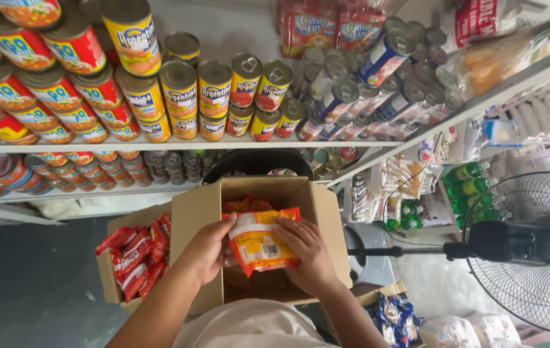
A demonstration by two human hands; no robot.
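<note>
A: Head view is showing shelves (pixel 159 147) stacked with cans (pixel 178 87), and below them an open box (pixel 317 212). What are the hands doing?

B: Both are grasping an orange-and-yellow packet (pixel 259 241) over the box's opening. The left hand (pixel 209 248) is clasping its left edge; the right hand (pixel 306 248) is lying with fingers curled on its right side.

A: Which way is it lying?

B: Long axis is running roughly top to bottom, slightly tilted, the top end pointing toward the shelves. I'd judge that gripping both edges evenly is keeping it flat.
</note>
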